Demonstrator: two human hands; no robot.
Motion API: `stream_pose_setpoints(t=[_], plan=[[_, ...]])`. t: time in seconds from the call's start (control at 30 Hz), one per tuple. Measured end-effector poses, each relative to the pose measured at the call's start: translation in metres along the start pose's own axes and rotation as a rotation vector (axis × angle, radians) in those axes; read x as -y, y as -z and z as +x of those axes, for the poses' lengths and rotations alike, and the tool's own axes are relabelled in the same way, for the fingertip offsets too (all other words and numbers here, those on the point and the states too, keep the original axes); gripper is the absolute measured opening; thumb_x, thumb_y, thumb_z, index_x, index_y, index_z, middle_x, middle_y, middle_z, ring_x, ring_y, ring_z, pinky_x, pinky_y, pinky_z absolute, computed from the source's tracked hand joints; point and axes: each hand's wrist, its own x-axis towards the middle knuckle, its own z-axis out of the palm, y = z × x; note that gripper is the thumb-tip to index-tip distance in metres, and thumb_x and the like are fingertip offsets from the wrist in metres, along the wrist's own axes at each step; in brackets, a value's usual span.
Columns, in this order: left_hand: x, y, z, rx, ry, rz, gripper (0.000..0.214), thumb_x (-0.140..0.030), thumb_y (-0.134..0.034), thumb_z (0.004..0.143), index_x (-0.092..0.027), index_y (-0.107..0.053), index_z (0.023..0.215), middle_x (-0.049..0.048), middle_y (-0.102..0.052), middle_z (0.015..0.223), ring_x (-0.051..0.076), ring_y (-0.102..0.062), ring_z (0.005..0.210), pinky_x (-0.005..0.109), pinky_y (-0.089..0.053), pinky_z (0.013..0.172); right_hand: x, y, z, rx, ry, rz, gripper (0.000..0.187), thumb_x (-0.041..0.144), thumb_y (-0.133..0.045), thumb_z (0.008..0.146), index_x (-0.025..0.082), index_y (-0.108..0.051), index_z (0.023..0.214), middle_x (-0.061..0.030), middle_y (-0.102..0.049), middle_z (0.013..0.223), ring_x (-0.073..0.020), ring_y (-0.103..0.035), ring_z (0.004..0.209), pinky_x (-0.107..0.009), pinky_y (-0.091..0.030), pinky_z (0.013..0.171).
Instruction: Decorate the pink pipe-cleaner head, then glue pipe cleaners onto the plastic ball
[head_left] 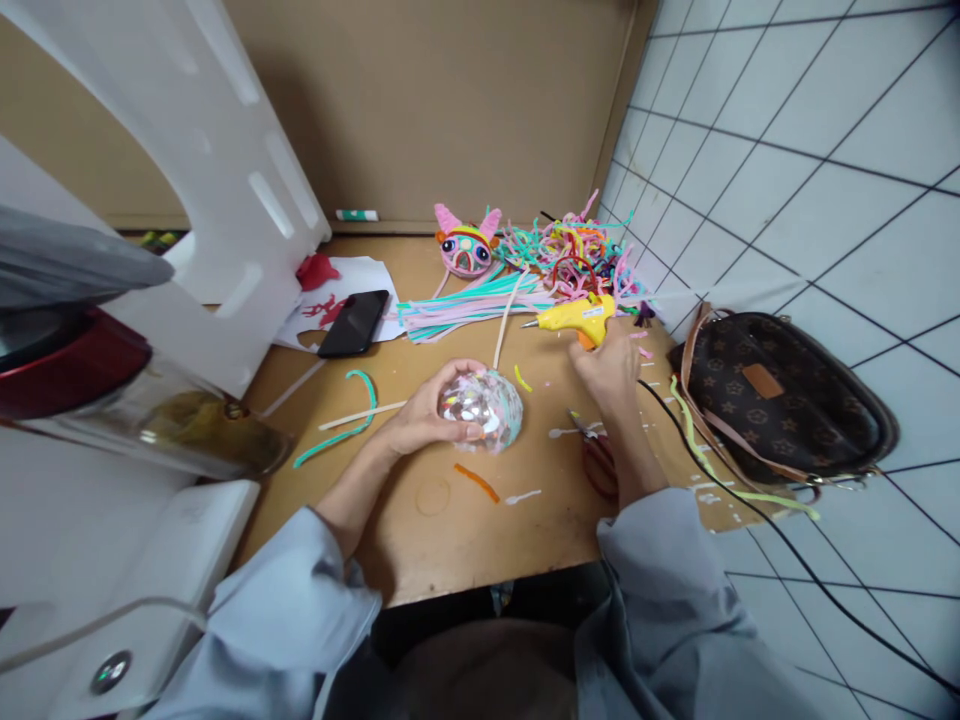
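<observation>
My left hand (431,408) curls around the side of a shiny, clear-looking ball (491,410) with pink and teal bits on its surface, low over the table. In my right hand (611,370) is a yellow glue gun (574,318), gripped by its handle, its metal nozzle pointing left above the table. A pale stick (508,325) rises behind the ball, and another pale stick (360,415) lies left of my left hand. Red-handled scissors (598,460) lie beneath my right forearm, partly covered. Short yellow (523,378) and orange (477,482) pipe-cleaner pieces lie near the ball.
A decorated head with pink ears (466,248) stands at the back beside a heap of pipe cleaners (577,255). A black phone (354,323) lies on paper at left. A brown bag (787,400) sits right, by the glue gun's cord (739,510). A glass-bodied appliance (202,420) stands left.
</observation>
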Motion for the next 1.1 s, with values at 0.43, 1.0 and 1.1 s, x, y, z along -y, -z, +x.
stream_pose_setpoints(t=[0.43, 1.0, 1.1], plan=[[-0.007, 0.019, -0.003, -0.244, -0.117, -0.368, 0.068, -0.035, -0.085, 0.052, -0.025, -0.057, 0.114, -0.0006, -0.061, 0.087, 0.014, -0.059, 0.072, 0.027, -0.051, 0.066, -0.014, -0.017, -0.007, 0.252, -0.126, -0.354, 0.044, 0.027, -0.063, 0.08, 0.003, -0.062, 0.117, -0.0311, -0.065, 0.111, -0.0389, -0.064, 0.101, -0.049, -0.049, 0.083], [-0.007, 0.015, 0.0, -0.246, -0.161, -0.394, 0.079, -0.039, -0.087, 0.049, -0.024, -0.054, 0.12, 0.0, -0.061, 0.09, 0.016, -0.061, 0.076, 0.028, -0.05, 0.071, 0.058, -0.007, -0.054, 0.819, 0.398, -0.176, 0.024, 0.034, -0.053, 0.093, 0.018, -0.071, 0.097, -0.0134, -0.072, 0.111, -0.0271, -0.069, 0.1, -0.032, -0.047, 0.076], [-0.006, 0.011, 0.0, -0.183, -0.14, -0.388, 0.082, -0.04, -0.087, 0.05, -0.023, -0.054, 0.123, 0.0015, -0.063, 0.092, 0.017, -0.062, 0.076, 0.028, -0.051, 0.072, 0.054, -0.01, -0.052, 0.864, 0.403, -0.269, 0.023, 0.02, -0.051, 0.091, 0.016, -0.07, 0.103, -0.0163, -0.071, 0.115, -0.0278, -0.068, 0.104, -0.032, -0.048, 0.081]])
